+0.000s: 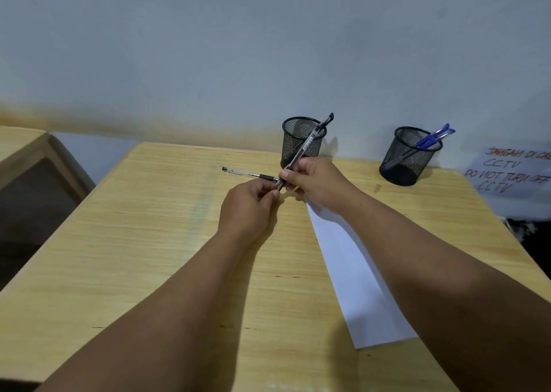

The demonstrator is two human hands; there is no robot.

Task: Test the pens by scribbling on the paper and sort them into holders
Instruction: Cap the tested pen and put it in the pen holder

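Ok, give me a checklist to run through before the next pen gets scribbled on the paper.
1. Pen held: ok. The right hand holds a black pen, upper end raised.
2. Tip exposed: cannot tell. The left hand covers its lower end.
3. Paper reachable: ok. The white paper lies on the table under the right forearm.
4. Path clear: not ok. A second black pen lies on the table at the fingers.
5. Holders ready: ok. The left mesh holder looks empty; the right mesh holder has blue pens.
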